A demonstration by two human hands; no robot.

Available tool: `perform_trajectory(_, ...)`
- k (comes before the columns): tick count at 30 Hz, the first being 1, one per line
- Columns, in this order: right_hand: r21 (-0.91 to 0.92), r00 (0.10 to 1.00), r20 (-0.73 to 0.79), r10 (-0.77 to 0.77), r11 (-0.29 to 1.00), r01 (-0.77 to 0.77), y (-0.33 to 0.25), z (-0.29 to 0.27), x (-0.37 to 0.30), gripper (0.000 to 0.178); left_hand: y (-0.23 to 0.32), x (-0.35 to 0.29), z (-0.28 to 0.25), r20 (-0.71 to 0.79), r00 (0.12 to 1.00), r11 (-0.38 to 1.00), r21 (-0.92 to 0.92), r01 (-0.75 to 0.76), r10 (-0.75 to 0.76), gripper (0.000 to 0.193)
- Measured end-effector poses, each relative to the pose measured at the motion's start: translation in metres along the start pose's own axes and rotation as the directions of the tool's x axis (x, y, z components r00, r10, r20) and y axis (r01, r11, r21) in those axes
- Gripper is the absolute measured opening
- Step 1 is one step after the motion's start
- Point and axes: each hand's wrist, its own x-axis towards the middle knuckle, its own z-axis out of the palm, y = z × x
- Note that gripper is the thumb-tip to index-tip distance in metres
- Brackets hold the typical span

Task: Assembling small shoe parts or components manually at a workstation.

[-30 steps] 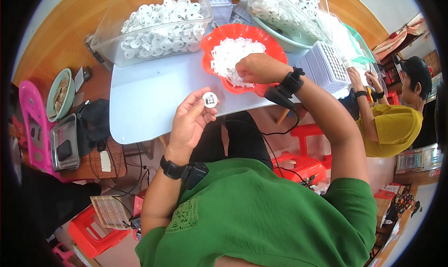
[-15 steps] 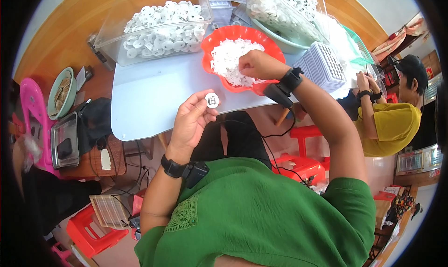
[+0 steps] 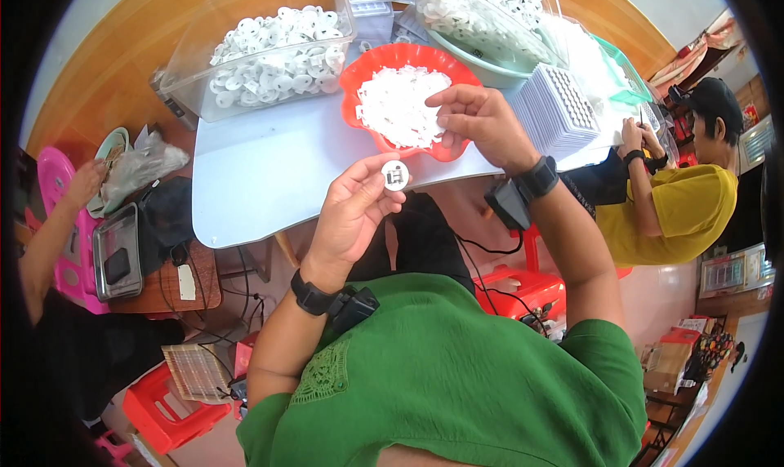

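My left hand (image 3: 349,210) pinches a small round white disc (image 3: 395,175) between thumb and fingers. Dark fittings or cut-outs show on the disc's face, which is turned up toward me. Over the right rim of a red scalloped bowl (image 3: 349,100) is my right hand (image 3: 483,128), thumb and fingers drawn together. Whatever lies between those fingertips blends with the white behind them. Many small white plastic pieces (image 3: 400,100) fill the bowl. Both wrists wear black straps with a black block attached.
A clear bin (image 3: 184,87) heaped with white discs stands back left on the pale table (image 3: 245,173). Stacked white trays (image 3: 555,112) and a green basin (image 3: 482,63) under a clear container are at right. One person in yellow (image 3: 674,197) works at right; another person's arm (image 3: 57,214) reaches in left.
My right hand has lifted out of the white pieces and come back to the bowl's near right rim. The left hand, still pinching the disc, shifts slightly right. At left, another person's arm has appeared.
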Motion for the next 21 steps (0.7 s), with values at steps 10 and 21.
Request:
perform_trajectory(10,0.201,0.999,0.027,-0.034,0.979,0.028,-0.008,0.036,-0.046,0.009,-0.005,-0.008,0.012,0.089,0.996,1.0,0.008,0.0,-0.001,0.029)
perform_trajectory(21,0.257,0.985,-0.132,-0.107,0.957,0.138,-0.003,0.046,-0.054,0.013,-0.004,-0.016,0.016,0.08,0.997,1.0,0.024,-0.013,0.011,0.028)
